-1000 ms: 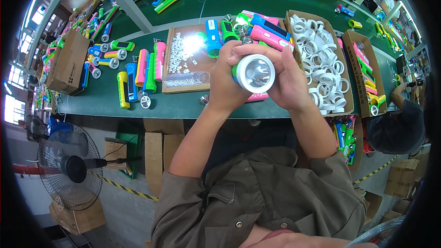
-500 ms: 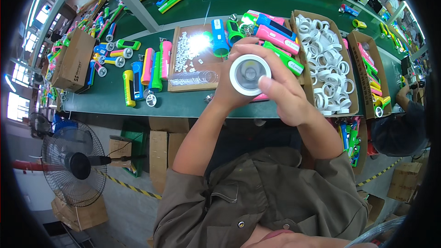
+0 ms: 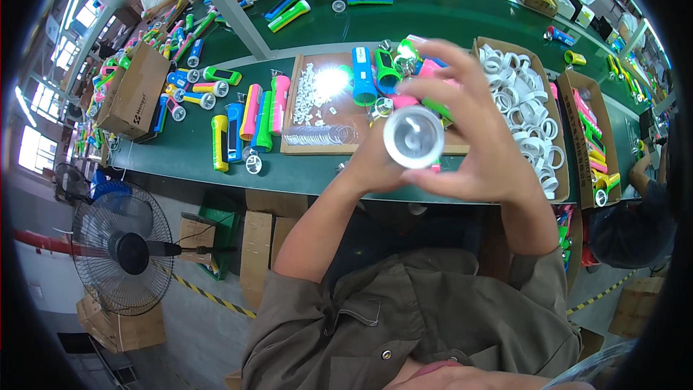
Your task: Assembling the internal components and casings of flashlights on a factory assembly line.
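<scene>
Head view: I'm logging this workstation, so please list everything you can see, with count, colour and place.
flashlight head: one, silver reflector facing the camera, held up between both hands.
bench: one, green, across the upper picture.
flashlights: many, yellow, blue, pink and green, scattered on the bench.
cardboard tray: one, brown, centre bench, holding small white parts and clear rings.
white rings: many, in a cardboard box right of centre.
cardboard box: one, brown, left end of the bench.
fan: one, black, on the floor at lower left.
other person: one, dark top, right edge.
left hand: grips the head from below.
right hand: fingers spread around the head.
</scene>
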`<state>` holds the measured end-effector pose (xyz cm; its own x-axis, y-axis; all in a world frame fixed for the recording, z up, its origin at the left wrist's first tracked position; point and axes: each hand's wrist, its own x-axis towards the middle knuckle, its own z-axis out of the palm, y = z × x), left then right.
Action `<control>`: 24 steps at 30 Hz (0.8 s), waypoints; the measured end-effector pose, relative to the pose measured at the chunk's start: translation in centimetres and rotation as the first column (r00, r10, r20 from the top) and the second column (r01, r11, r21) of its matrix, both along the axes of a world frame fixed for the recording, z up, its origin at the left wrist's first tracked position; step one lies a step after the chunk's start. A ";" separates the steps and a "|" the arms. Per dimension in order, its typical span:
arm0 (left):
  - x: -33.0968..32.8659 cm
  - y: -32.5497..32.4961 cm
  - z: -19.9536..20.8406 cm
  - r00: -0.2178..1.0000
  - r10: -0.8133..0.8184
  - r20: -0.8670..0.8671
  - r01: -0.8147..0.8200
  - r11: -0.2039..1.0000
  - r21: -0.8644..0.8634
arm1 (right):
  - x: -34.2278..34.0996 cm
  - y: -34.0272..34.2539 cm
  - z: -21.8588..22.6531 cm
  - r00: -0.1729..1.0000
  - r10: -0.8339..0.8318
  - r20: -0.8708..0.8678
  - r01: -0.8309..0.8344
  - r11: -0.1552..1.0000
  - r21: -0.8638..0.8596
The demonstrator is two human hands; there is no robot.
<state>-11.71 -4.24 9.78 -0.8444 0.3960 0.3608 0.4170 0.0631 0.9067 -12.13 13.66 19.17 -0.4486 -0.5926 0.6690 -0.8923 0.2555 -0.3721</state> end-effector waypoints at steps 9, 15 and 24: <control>1.8 0.0 -0.5 0.958 0.057 -0.280 -0.080 0.994 -0.072 | 1.0 -2.1 -1.4 0.926 0.358 0.122 -0.362 0.932 0.013; -1.0 -0.3 -2.9 0.900 0.259 -0.351 -0.270 0.963 0.018 | -2.0 -3.4 -4.7 0.973 0.231 0.016 -0.230 0.973 -0.020; -4.9 -4.1 1.8 0.708 0.542 -0.453 -0.496 0.838 0.227 | -10.5 -2.4 -1.0 0.950 -0.311 -0.018 0.311 0.950 0.025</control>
<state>-16.62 -8.31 11.56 -0.6126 -0.1023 0.7837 0.7200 0.3367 0.6068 -22.62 11.27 18.18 -0.6046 -0.4433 0.6618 -0.7719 0.5310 -0.3495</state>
